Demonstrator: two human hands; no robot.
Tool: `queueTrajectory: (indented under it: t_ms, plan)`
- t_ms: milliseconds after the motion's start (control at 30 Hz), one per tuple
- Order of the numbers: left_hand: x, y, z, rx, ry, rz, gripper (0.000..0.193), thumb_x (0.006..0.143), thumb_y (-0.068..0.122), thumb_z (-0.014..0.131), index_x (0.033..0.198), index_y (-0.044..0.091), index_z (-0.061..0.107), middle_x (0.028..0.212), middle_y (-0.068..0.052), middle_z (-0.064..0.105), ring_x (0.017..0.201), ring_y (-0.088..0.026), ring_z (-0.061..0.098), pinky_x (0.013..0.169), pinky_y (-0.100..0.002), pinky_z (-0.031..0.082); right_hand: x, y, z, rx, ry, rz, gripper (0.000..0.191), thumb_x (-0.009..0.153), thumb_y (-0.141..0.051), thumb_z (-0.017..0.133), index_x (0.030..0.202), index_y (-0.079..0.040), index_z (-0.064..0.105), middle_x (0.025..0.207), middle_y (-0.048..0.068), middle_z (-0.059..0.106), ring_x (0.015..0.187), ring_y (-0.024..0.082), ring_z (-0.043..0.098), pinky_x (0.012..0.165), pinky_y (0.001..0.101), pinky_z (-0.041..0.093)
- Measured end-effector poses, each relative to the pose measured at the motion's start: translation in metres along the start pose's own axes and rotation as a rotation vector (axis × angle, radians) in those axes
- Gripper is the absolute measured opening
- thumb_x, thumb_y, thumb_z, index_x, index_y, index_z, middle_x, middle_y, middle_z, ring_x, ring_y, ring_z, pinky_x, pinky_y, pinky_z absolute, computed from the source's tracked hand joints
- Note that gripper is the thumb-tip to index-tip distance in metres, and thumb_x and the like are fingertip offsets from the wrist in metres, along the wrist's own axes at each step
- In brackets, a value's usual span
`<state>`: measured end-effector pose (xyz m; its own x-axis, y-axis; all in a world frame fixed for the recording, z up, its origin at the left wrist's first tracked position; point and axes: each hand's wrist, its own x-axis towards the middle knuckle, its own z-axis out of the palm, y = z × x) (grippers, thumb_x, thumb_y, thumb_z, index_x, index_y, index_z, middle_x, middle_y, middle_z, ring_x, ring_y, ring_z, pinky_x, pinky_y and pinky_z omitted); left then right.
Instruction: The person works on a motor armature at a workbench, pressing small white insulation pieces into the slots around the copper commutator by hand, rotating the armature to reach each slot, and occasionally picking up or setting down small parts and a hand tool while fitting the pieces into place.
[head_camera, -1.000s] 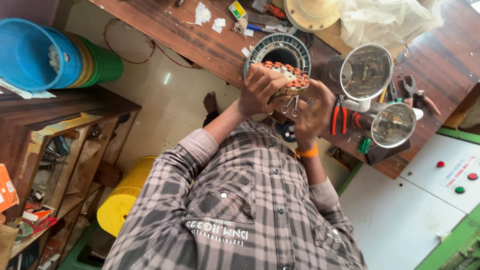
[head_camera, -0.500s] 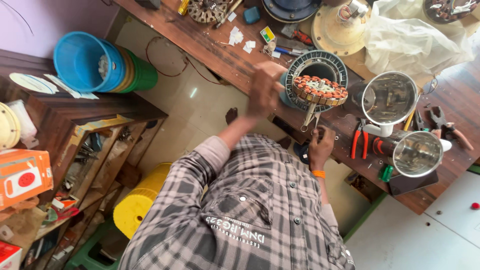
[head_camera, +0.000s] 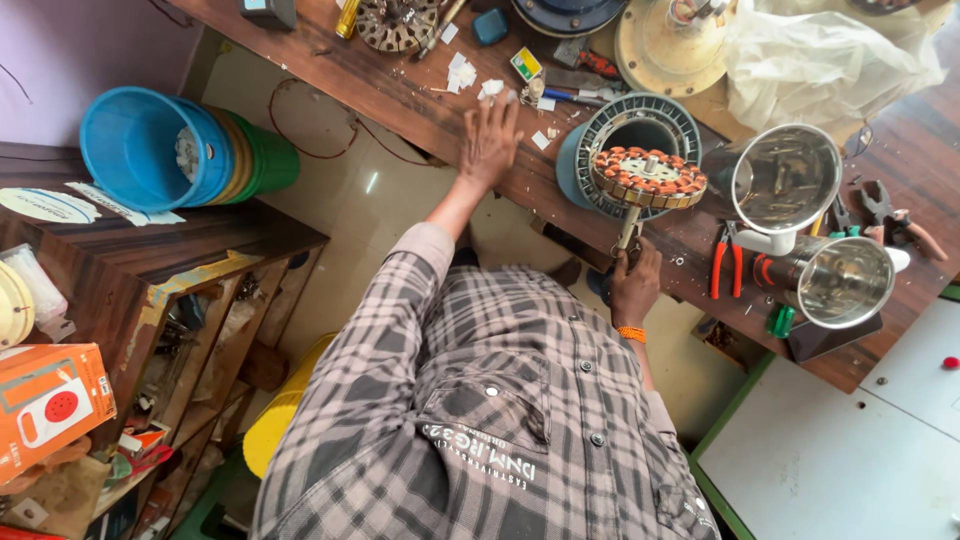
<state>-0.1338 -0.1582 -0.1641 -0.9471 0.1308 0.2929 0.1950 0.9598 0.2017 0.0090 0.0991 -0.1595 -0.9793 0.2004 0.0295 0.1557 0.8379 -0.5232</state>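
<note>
The right hand (head_camera: 634, 285) is closed around the shaft of the fan motor core (head_camera: 648, 176). The shaft stands up, coils above the hand. The left hand (head_camera: 490, 140) is open, flat over the desk (head_camera: 400, 90).

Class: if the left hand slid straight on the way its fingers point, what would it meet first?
Probably the white paper scraps on the bench, just beyond the open left hand; depth is unclear. The right hand grips the stator shaft.

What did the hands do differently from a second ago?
The left hand let go of the copper-wound fan stator and reached out over the wooden workbench toward paper scraps. The right hand moved down and now grips the stator's shaft. The steel jars stayed put.
</note>
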Motion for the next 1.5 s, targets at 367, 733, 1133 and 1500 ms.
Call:
queueTrajectory:
  t_ms: [367,733,1133,1500]
  plan:
    - [-0.104,-0.018,0.003,-0.262,-0.087,0.252,0.039,0.088,0.01,0.067,0.128,0.009,0.066,0.132,-0.003,0.059,0.116,-0.026,0.056,0.1,-0.041,0.047,-0.018,0.019,0.009,-0.027,-0.056,-0.027,0.043,0.103,-0.015,0.065,0.144,-0.012,0.053,0.134,0.016,0.066,0.107,0.039,0.069,0.081,0.047,0.054]
    - [-0.106,-0.016,0.009,-0.577,0.121,-0.085,0.044,0.085,-0.006,0.062,0.125,0.009,0.071,0.107,-0.002,0.066,0.096,-0.027,0.055,0.089,-0.039,0.05,-0.014,0.032,0.005,0.396,-0.283,0.417,0.079,0.091,-0.005,0.066,0.159,-0.021,0.03,0.098,0.017,0.074,0.082,0.032,0.072,0.07,0.0436,0.056]
    - [-0.044,0.008,-0.022,-1.994,0.233,-0.791,0.022,0.099,0.005,0.074,0.121,0.003,0.074,0.102,-0.003,0.073,0.092,-0.012,0.069,0.084,-0.027,0.058,-0.074,0.071,-0.105,0.825,-0.214,0.266,0.016,0.1,0.004,0.067,0.112,0.002,0.057,0.104,0.013,0.074,0.099,0.017,0.072,0.083,0.0297,0.058]
    - [-0.03,0.108,-0.115,-1.761,-0.195,-0.142,0.013,0.096,0.0,0.077,0.109,-0.002,0.076,0.106,-0.007,0.072,0.098,-0.012,0.072,0.092,-0.028,0.059,-0.007,-0.02,-0.124,0.93,-0.823,0.041,0.061,0.077,-0.021,0.088,0.129,-0.004,0.063,0.094,-0.001,0.063,0.087,0.008,0.06,0.077,0.0264,0.051]
